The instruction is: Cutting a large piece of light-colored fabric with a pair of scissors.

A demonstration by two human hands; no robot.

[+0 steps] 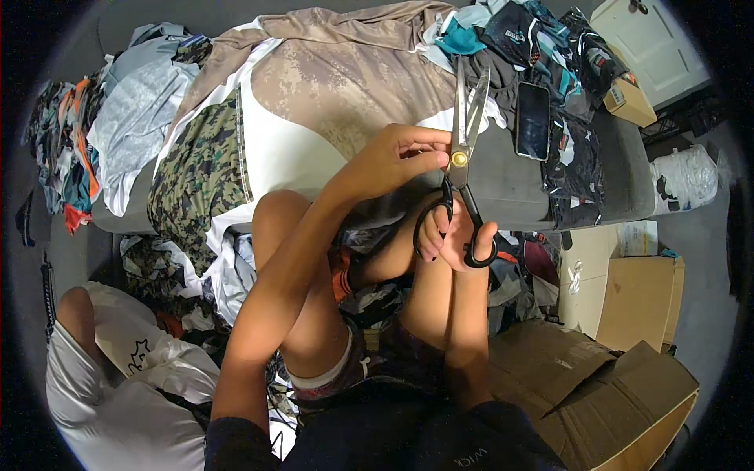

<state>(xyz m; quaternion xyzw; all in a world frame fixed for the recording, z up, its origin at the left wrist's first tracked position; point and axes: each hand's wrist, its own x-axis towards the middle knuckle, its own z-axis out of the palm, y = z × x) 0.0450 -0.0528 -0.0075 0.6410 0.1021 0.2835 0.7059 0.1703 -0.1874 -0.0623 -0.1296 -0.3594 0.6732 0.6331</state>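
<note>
Holding black-handled scissors [460,157] in right hand [455,235], with fingers and thumb through the loops, by near edge of grey sofa [506,188] — reaching to pivot with left hand [381,163], narrow between thumb and index — can't tell if pinching.

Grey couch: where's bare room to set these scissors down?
Bare upholstery shows between scissors and the black packages, nearer than the phone; a narrower strip lies right of those packages. Crowded: the left end's clothes pile and the packaged clothes beyond the phone.

The phone [533,122] lies right of the scissors [459,158], apparently on the sofa [510,184].
</note>
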